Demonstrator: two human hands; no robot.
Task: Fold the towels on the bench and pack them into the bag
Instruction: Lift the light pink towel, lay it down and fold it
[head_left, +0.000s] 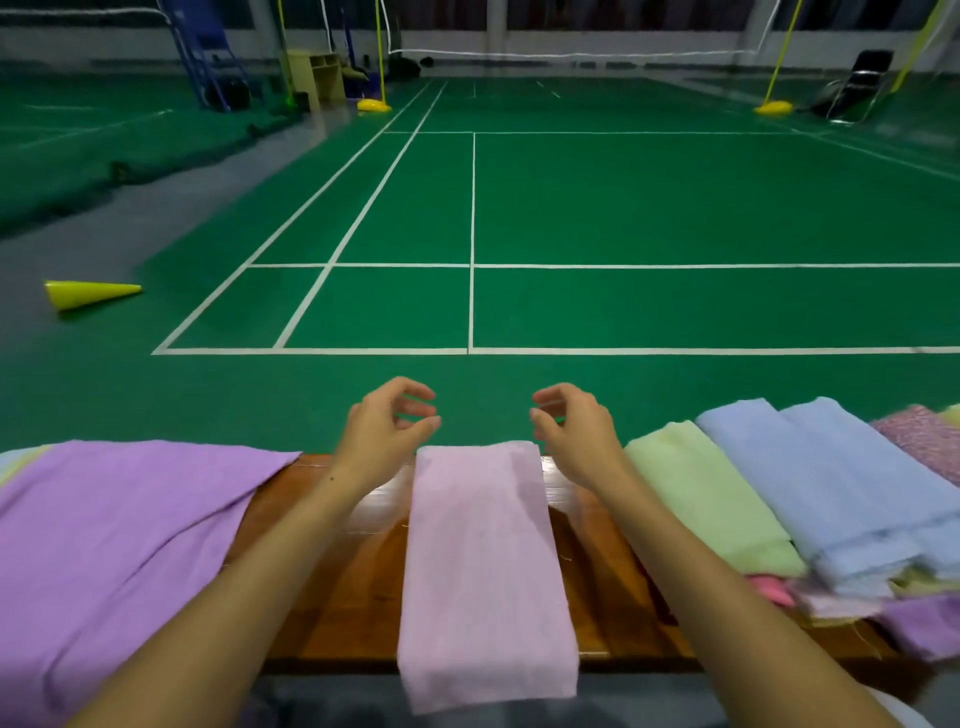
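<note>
A pale pink towel, folded into a long strip, lies across the wooden bench in front of me, its near end hanging over the front edge. My left hand hovers just past the towel's far left corner with fingers loosely curled, holding nothing. My right hand hovers past the far right corner the same way, also empty. A large purple towel is spread loosely on the left. On the right lies a heap of towels: light green, light blue and others beneath. No bag is in view.
Beyond the bench stretches a green badminton court with white lines. A yellow cone lies on its side on the floor at the left. Net posts with yellow bases and a chair stand far back.
</note>
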